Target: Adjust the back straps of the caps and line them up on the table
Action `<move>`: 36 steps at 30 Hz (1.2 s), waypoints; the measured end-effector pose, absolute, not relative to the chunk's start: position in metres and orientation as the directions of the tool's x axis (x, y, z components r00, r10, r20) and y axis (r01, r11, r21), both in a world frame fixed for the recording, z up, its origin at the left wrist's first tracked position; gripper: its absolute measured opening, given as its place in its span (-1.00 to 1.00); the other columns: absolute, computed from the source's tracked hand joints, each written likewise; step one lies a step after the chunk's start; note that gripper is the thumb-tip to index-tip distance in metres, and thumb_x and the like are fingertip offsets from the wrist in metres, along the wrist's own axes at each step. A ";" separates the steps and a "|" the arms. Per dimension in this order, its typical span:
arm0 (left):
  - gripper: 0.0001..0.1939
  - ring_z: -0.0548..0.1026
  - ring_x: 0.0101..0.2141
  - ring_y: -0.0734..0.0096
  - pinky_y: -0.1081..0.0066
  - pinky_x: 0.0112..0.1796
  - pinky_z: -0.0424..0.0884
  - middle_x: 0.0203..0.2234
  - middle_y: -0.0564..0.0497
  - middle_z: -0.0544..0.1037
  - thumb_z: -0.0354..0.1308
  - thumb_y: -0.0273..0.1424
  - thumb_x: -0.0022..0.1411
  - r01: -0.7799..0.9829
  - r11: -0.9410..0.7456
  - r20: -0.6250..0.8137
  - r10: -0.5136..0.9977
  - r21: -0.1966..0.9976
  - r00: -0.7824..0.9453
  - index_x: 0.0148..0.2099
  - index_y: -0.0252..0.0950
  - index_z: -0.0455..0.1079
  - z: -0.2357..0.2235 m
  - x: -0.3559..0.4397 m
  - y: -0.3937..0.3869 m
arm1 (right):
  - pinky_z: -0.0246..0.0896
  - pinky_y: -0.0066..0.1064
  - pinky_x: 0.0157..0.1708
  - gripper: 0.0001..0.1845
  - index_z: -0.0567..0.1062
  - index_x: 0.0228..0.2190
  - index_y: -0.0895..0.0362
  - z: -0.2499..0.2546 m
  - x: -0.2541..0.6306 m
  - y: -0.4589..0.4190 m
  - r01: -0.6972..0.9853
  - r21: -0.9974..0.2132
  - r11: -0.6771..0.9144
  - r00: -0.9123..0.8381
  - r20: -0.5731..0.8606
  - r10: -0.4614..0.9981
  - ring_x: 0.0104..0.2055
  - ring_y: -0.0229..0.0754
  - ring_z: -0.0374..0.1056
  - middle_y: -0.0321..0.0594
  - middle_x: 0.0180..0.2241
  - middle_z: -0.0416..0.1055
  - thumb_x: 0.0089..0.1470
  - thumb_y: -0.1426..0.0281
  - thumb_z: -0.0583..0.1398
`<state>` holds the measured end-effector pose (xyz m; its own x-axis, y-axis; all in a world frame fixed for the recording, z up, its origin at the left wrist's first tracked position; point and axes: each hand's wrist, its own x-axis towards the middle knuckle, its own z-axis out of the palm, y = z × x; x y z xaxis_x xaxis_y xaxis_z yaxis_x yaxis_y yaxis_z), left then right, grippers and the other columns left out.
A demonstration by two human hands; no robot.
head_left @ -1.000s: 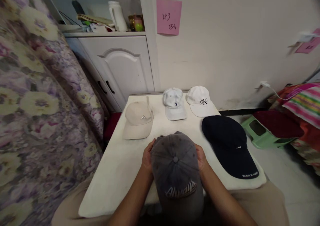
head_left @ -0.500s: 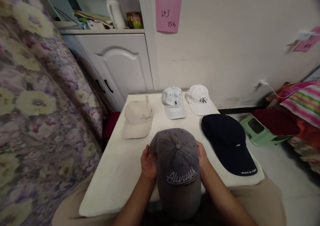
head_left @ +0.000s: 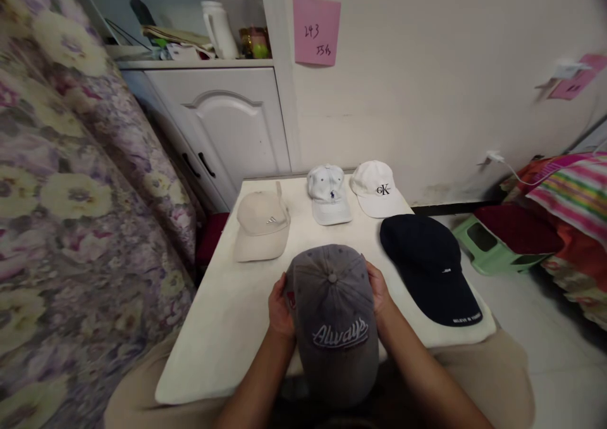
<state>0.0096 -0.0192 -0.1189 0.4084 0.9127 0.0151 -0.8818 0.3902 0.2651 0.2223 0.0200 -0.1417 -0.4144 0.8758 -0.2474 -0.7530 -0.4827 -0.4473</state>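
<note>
A grey baseball cap (head_left: 334, 302) with "Always" stitched on its front is held between both my hands over the near edge of the table, its brim pointing toward me. My left hand (head_left: 281, 309) grips its left side and my right hand (head_left: 378, 293) its right side; the cap hides part of the fingers. Beyond it lie a beige cap (head_left: 262, 223) at the left, a pale blue cap (head_left: 327, 192) and a white CK cap (head_left: 378, 188) at the back. A large navy cap (head_left: 429, 264) rests at the right, brim toward me.
The caps lie on a cream-covered table (head_left: 222, 334) above my knees. A floral curtain (head_left: 90, 226) hangs close on the left. Behind stand a white cabinet (head_left: 232, 119) and the wall with a pink note (head_left: 316, 30). A green stool (head_left: 488, 242) stands at the right.
The view has shifted slightly. My hands still hold the grey cap, which appears a little further left. The other caps keep their places on the table.
</note>
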 end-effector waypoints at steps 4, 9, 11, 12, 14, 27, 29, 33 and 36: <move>-0.58 0.52 0.04 0.04 0.14 0.18 0.28 -0.29 -0.15 0.69 -0.08 -0.39 0.33 -0.886 0.388 -0.149 0.921 0.252 0.361 -0.21 -0.40 0.63 -0.119 0.010 -0.019 | 0.40 -0.03 -0.01 -0.83 0.59 -0.41 0.13 -0.141 0.225 0.016 -0.787 -0.401 -0.469 -0.403 -0.242 0.883 -0.13 0.09 0.53 -0.21 -0.44 0.62 -0.12 0.31 0.34; -0.58 0.54 0.00 -0.01 0.11 0.14 0.34 -0.33 -0.15 0.69 -0.05 -0.35 0.32 -0.879 0.412 -0.269 0.898 0.239 0.348 -0.29 -0.39 0.64 -0.120 0.008 -0.020 | 0.36 -0.07 0.03 -0.78 0.61 -0.41 0.09 -0.140 0.229 0.013 -0.814 -0.392 -0.429 -0.369 -0.220 0.903 -0.09 0.08 0.52 -0.24 -0.44 0.62 -0.12 0.23 0.34; -0.58 0.53 0.02 -0.02 0.09 0.14 0.34 -0.32 -0.14 0.69 -0.05 -0.34 0.32 -0.875 0.424 -0.279 0.892 0.236 0.357 -0.32 -0.37 0.63 -0.119 0.007 -0.021 | 0.35 -0.06 0.06 -0.75 0.62 -0.41 0.08 -0.139 0.230 0.011 -0.820 -0.390 -0.418 -0.363 -0.211 0.908 -0.07 0.09 0.51 -0.24 -0.41 0.63 -0.14 0.20 0.34; -0.57 0.52 0.03 -0.03 0.08 0.14 0.33 -0.31 -0.15 0.69 -0.05 -0.32 0.32 -0.870 0.433 -0.277 0.888 0.235 0.367 -0.33 -0.37 0.63 -0.118 0.006 -0.021 | 0.33 -0.05 0.07 -0.74 0.62 -0.41 0.08 -0.138 0.230 0.011 -0.821 -0.391 -0.416 -0.363 -0.206 0.909 -0.05 0.10 0.50 -0.23 -0.39 0.63 -0.14 0.18 0.33; -0.56 0.49 0.07 -0.03 0.08 0.17 0.29 -0.26 -0.16 0.69 -0.06 -0.30 0.32 -0.860 0.452 -0.251 0.883 0.237 0.396 -0.31 -0.37 0.64 -0.116 0.006 -0.022 | 0.30 -0.04 0.09 -0.71 0.61 -0.40 0.09 -0.135 0.230 0.010 -0.812 -0.396 -0.429 -0.383 -0.192 0.903 -0.01 0.10 0.48 -0.20 -0.33 0.64 -0.10 0.14 0.31; -0.57 0.47 0.10 0.05 0.11 0.20 0.24 -0.21 -0.13 0.68 -0.08 -0.32 0.33 -0.887 0.365 -0.041 0.929 0.282 0.369 -0.17 -0.35 0.62 -0.122 0.007 -0.017 | 0.30 -0.04 0.09 -0.65 0.58 -0.29 0.15 -0.131 0.237 -0.003 -0.734 -0.391 -0.556 -0.506 -0.233 0.831 0.00 0.07 0.48 -0.10 -0.24 0.62 0.07 0.12 0.25; -0.59 0.52 0.04 0.06 0.12 0.17 0.29 -0.29 -0.12 0.70 -0.07 -0.34 0.33 -0.896 0.343 -0.115 0.939 0.282 0.323 -0.21 -0.36 0.63 -0.122 0.009 -0.015 | 0.32 -0.08 0.07 -0.73 0.58 -0.31 0.13 -0.136 0.243 -0.005 -0.746 -0.434 -0.506 -0.448 -0.236 0.863 -0.04 0.04 0.50 -0.17 -0.32 0.63 0.02 0.20 0.30; -0.59 0.58 -0.04 0.11 0.16 0.12 0.37 -0.35 -0.09 0.70 -0.06 -0.36 0.36 -0.897 0.334 -0.225 0.935 0.289 0.275 -0.24 -0.35 0.62 -0.121 0.014 -0.015 | 0.36 -0.11 0.02 -0.83 0.58 -0.37 0.14 -0.143 0.247 -0.004 -0.725 -0.488 -0.486 -0.417 -0.251 0.874 -0.09 0.05 0.52 -0.21 -0.40 0.63 -0.08 0.35 0.35; -0.60 0.59 -0.05 0.11 0.15 0.11 0.39 -0.30 -0.11 0.70 -0.06 -0.31 0.41 -0.870 0.388 -0.263 0.912 0.305 0.315 -0.11 -0.36 0.59 -0.119 0.019 -0.019 | 0.39 -0.08 -0.02 -0.85 0.57 -0.42 0.14 -0.144 0.246 -0.002 -0.704 -0.501 -0.503 -0.433 -0.258 0.863 -0.09 0.08 0.51 -0.18 -0.39 0.63 -0.11 0.36 0.36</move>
<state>0.0186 -0.0194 -0.1188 0.3154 0.9119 -0.2625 -0.8696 0.3885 0.3047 0.2457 -0.0015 -0.1445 -0.4335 0.8633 -0.2584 -0.7038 -0.5034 -0.5012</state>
